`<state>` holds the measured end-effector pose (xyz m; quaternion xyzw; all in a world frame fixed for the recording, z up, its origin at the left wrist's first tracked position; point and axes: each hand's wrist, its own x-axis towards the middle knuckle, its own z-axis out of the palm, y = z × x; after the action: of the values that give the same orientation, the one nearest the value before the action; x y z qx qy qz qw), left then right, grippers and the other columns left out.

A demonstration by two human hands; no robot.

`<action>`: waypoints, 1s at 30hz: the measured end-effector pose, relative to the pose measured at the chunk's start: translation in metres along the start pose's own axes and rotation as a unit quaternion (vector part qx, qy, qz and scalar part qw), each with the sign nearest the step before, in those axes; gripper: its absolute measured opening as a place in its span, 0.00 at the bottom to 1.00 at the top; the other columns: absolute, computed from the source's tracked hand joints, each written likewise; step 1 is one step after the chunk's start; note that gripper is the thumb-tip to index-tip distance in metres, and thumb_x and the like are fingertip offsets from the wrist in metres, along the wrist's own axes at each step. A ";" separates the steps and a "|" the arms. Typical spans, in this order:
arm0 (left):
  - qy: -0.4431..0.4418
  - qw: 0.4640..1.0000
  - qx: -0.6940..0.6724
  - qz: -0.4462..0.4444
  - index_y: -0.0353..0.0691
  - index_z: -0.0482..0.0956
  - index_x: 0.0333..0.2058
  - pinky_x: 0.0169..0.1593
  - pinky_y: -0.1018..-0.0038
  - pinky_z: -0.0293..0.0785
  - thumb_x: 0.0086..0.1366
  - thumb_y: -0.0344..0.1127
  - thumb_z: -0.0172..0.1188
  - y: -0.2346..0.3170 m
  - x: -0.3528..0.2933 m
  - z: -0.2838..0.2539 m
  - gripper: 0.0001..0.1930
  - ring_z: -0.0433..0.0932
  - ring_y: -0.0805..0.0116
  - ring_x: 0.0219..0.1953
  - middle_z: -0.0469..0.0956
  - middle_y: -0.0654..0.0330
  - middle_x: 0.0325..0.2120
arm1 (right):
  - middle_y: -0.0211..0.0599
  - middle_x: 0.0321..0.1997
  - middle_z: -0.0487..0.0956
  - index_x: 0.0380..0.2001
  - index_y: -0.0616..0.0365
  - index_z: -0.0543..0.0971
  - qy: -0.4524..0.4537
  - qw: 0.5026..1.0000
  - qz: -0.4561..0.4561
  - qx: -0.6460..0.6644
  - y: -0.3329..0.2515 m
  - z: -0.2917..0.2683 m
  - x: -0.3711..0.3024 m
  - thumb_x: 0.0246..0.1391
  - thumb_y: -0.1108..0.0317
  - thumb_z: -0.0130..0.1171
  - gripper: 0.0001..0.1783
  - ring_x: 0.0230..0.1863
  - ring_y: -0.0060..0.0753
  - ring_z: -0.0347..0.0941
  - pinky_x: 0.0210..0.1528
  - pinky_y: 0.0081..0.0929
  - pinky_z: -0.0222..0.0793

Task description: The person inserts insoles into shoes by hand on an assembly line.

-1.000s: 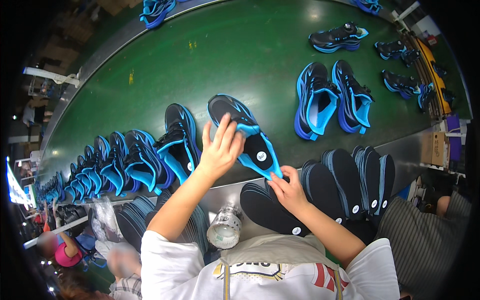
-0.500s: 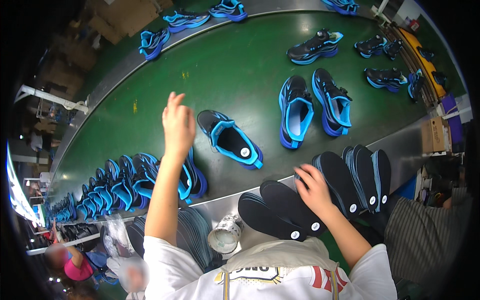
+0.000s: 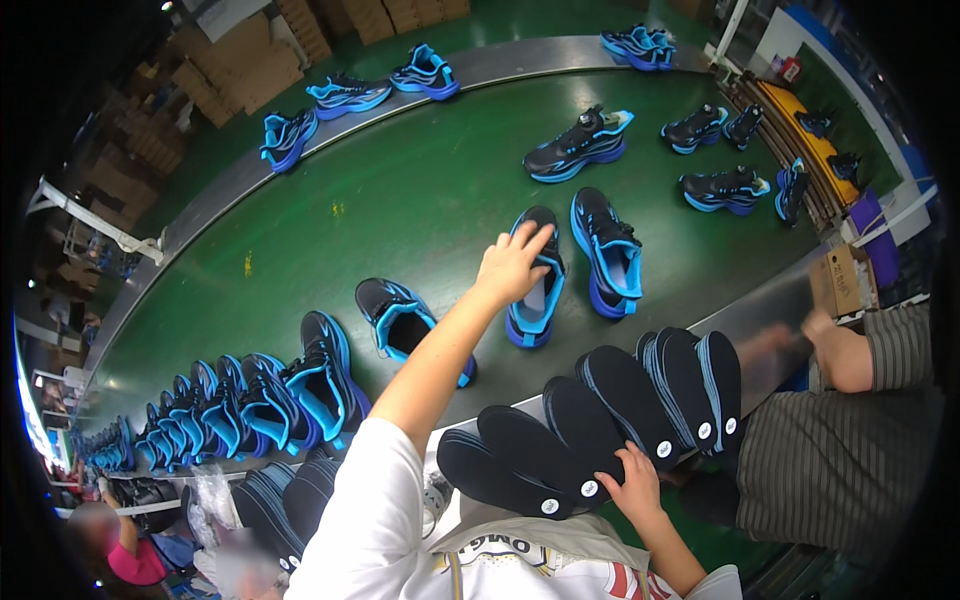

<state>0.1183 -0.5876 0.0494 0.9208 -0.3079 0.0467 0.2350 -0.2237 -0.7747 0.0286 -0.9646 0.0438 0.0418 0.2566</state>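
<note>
Right of centre, our left hand [image 3: 512, 268] spreads over a shoe [image 3: 536, 302], seemingly reaching; gripping would need closed fingers. At lower right, our right hand [image 3: 636, 488] is by insoles [image 3: 585, 430], grip unclear.

Grn table [image 3: 300, 255] w/ metal rim [image 3: 530, 62]: blk/blue shoes [image 3: 572, 150] on grn top, some on far rim; insole stacks [image 3: 622, 390] along near rim.

The left hand [image 3: 512, 268] spreads over a black-and-blue sports shoe [image 3: 530, 328] on the green surface [image 3: 440, 150]; a blue-soled black shoe [image 3: 606, 250] stands just right of that hand. The right hand [image 3: 636, 485] is at the white-stickered ends of flat, elongated black insoles [image 3: 585, 428].
</note>
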 end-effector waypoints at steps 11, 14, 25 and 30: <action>-0.010 0.967 -0.120 -0.226 0.37 0.73 0.41 0.41 0.64 0.68 0.55 0.52 0.52 -0.030 -0.022 -0.042 0.24 0.74 0.52 0.37 0.76 0.47 0.31 | 0.54 0.46 0.66 0.39 0.60 0.70 0.064 0.992 -0.105 -0.024 0.014 0.003 0.007 0.35 0.62 0.63 0.25 0.45 0.54 0.66 0.45 0.41 0.65; 0.020 0.934 -0.176 -0.311 0.36 0.75 0.38 0.40 0.66 0.69 0.55 0.53 0.51 -0.046 -0.037 -0.039 0.24 0.75 0.53 0.36 0.77 0.48 0.29 | 0.50 0.47 0.63 0.40 0.58 0.70 0.084 0.983 -0.133 -0.094 0.004 0.001 0.009 0.35 0.64 0.62 0.24 0.45 0.52 0.63 0.46 0.41 0.62; 0.059 0.922 -0.317 -0.213 0.32 0.74 0.27 0.30 0.70 0.67 0.54 0.47 0.57 -0.069 -0.051 0.009 0.19 0.71 0.70 0.25 0.73 0.53 0.21 | 0.63 0.51 0.59 0.42 0.54 0.73 -0.097 0.970 -0.209 -0.083 -0.007 -0.058 0.039 0.39 0.56 0.60 0.24 0.40 0.57 0.64 0.42 0.41 0.66; 0.009 0.908 -0.314 -0.278 0.36 0.73 0.41 0.42 0.69 0.69 0.52 0.48 0.56 -0.057 -0.067 0.009 0.23 0.76 0.61 0.37 0.76 0.51 0.33 | 0.50 0.42 0.73 0.25 0.55 0.80 0.048 0.961 -0.272 -0.010 -0.059 -0.109 0.093 0.38 0.62 0.61 0.10 0.31 0.43 0.68 0.35 0.31 0.67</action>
<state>0.0973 -0.5156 0.0034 0.8474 -0.0362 -0.1118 0.5179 -0.1190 -0.7840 0.1417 -0.9437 -0.2083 -0.0758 0.2457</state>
